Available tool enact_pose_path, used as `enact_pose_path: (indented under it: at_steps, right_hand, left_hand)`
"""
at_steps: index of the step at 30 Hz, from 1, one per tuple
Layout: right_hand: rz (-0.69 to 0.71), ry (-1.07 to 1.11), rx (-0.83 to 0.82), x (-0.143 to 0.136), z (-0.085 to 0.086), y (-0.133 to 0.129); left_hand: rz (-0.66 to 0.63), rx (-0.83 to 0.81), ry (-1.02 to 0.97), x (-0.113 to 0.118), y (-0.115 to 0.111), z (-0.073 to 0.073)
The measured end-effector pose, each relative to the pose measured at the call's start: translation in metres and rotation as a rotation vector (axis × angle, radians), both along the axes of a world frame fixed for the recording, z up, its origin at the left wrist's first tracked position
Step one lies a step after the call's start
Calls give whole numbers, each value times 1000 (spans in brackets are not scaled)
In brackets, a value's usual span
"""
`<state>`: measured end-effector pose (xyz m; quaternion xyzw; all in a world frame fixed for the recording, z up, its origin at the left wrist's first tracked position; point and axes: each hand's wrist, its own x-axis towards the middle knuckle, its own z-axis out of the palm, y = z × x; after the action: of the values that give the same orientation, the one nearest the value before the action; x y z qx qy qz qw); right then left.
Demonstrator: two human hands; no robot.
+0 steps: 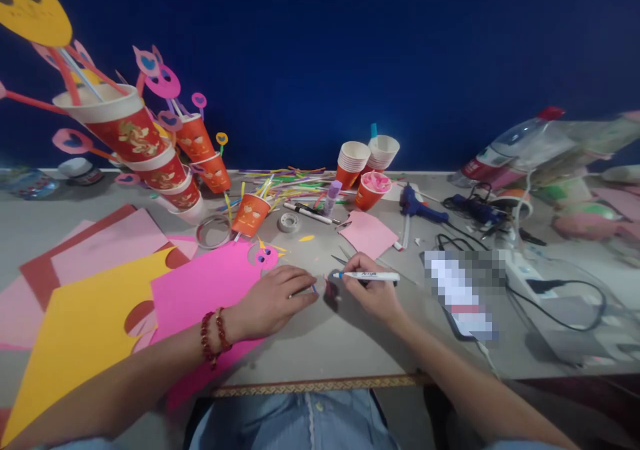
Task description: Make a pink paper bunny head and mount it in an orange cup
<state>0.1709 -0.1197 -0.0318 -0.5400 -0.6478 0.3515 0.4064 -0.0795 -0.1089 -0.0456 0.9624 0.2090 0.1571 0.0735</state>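
My right hand (373, 291) holds a white marker pen (369, 276) lying almost level, its blue tip pointing left toward a tiny paper piece (327, 285) on the grey table (320, 343). My left hand (277, 299) rests palm down on the table beside that piece, fingertips pressing near it, a red bead bracelet on the wrist. A bright pink paper sheet (200, 290) lies under and left of the left hand. A small pink cut-out with blue eyes (267, 257) sits just beyond it.
Yellow (75, 330), red and pale pink sheets cover the left. Stacked decorated red paper cups (150, 150) stand back left; more cups (353, 160), coloured straws, a tape roll (289, 222), a glue stick and a blue glue gun (415, 205) lie behind. A phone (463, 297) and cables sit right.
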Motion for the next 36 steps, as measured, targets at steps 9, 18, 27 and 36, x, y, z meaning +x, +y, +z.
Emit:
enact_pose_path:
  at_steps: [9, 18, 27, 36]
  right_hand:
    - [26, 37, 58, -1, -18, -1]
    - [48, -30, 17, -1, -17, -1]
    - [58, -99, 23, 0, -17, 0]
    - [66, -95, 0, 0, -16, 0]
  left_hand:
    - [-36, 30, 45, 18, 14, -5]
    - [-54, -6, 85, 17, 18, -6]
    - [-87, 29, 105, 17, 22, -8]
    - [-89, 23, 130, 16, 22, -6]
